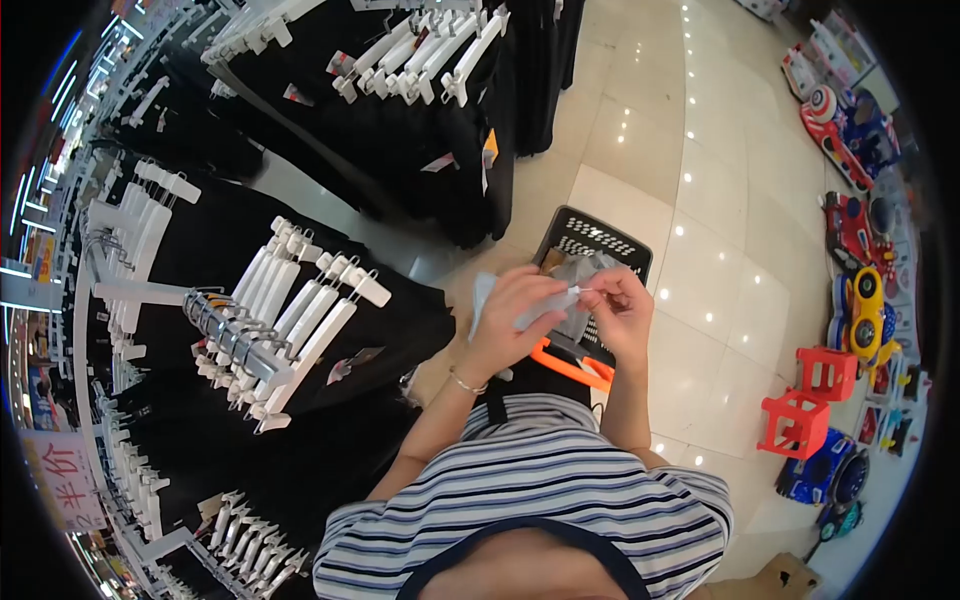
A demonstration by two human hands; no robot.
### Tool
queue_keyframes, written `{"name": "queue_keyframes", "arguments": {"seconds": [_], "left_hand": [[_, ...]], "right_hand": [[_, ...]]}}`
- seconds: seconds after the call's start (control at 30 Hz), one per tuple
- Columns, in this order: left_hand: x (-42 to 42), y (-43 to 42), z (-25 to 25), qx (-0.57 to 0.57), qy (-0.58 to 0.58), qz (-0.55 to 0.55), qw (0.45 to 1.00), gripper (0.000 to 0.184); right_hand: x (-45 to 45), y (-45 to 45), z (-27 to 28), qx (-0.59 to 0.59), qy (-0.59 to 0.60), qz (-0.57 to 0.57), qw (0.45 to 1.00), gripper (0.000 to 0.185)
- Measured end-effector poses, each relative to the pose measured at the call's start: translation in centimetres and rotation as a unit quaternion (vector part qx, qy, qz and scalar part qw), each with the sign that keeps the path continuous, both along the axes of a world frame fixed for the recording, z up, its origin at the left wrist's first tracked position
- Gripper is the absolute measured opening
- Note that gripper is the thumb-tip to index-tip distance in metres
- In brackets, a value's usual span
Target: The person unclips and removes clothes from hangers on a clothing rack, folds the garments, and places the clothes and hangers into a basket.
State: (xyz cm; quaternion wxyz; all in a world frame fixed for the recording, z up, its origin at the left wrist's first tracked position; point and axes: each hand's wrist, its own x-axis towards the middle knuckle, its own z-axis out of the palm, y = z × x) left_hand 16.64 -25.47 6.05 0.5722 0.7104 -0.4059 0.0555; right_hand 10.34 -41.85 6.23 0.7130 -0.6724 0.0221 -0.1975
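Note:
My left hand (515,318) is closed around a thin, pale blue, see-through piece (482,300) that sticks out on both sides of the fingers; its exact kind does not show. At the fingertips of my right hand (622,308) there is a pinch on a small white end, close to the left fingers. Both hands are over a black shopping basket (645,252) with an orange handle (560,367). Inside the basket lies a greyish clear plastic bag (583,266), partly hidden by my hands.
Racks of black trousers (400,150) on white hangers (290,310) stand to the left and ahead. Along the right wall are toy ride-on cars (868,310) and red plastic stools (795,422). Glossy tiled floor (715,270) runs between them.

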Motion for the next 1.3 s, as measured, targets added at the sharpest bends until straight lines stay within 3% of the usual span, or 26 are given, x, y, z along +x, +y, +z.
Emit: {"name": "queue_keyframes", "arguments": {"seconds": [0.1,0.2,0.37,0.5,0.73,0.77,0.87,0.93,0.97,1.07,1.1,1.2,1.27,1.3], "left_hand": [[-1.1,-0.2,0.2,-0.067,0.083,0.008,0.994,0.021],[-1.2,0.6,0.6,-0.022,0.034,-0.025,0.999,0.017],[-1.8,2.4,-0.5,-0.001,-0.060,0.040,0.997,0.015],[-1.4,5.4,-3.0,0.033,-0.078,0.093,0.992,0.012],[-0.7,13.5,-8.3,0.148,0.030,0.178,0.972,0.007],[-0.9,14.1,-9.0,0.136,0.013,0.192,0.972,0.006],[-2.3,13.9,-8.6,0.032,0.121,0.208,0.970,0.006],[-3.1,13.0,-7.9,0.045,0.072,0.199,0.976,0.007],[-3.6,12.3,-7.8,0.030,0.086,0.194,0.977,0.007],[-4.8,10.1,-6.9,0.031,0.064,0.160,0.985,0.009],[-4.8,9.5,-6.9,0.047,0.031,0.142,0.988,0.010],[-5.7,7.1,-6.4,0.077,-0.037,0.078,0.993,0.012],[-6.5,5.5,-6.5,0.089,-0.068,0.033,0.993,0.012],[-6.9,4.9,-6.7,0.086,-0.062,0.026,0.994,0.012]], "right_hand": [[-0.9,1.3,0.4,-0.006,0.001,-0.014,1.000,0.008],[-1.6,2.0,0.5,-0.020,0.020,-0.026,0.999,0.006],[-2.5,3.3,0.0,-0.061,0.018,-0.036,0.997,0.009],[-3.2,2.3,0.7,0.005,0.007,-0.138,0.990,0.006],[-4.9,-2.4,0.2,0.013,-0.034,-0.214,0.976,0.006],[-5.0,-2.7,0.1,0.008,-0.035,-0.222,0.974,0.006],[-4.9,-3.5,-0.8,0.004,-0.038,-0.259,0.965,0.007],[-5.1,-4.2,-1.4,-0.004,-0.026,-0.306,0.952,0.007],[-5.4,-4.9,-1.9,-0.017,-0.029,-0.320,0.947,0.007],[-6.4,-6.4,-2.8,-0.205,0.085,-0.421,0.880,0.007],[-6.4,-5.5,-2.0,-0.370,0.122,-0.456,0.800,0.012],[-6.8,-2.9,-1.2,-0.526,-0.023,-0.322,0.787,0.018],[-7.7,-1.0,-4.2,-0.344,0.067,-0.112,0.930,0.019],[-7.7,0.0,-5.4,-0.345,0.056,-0.050,0.936,0.019]]}}
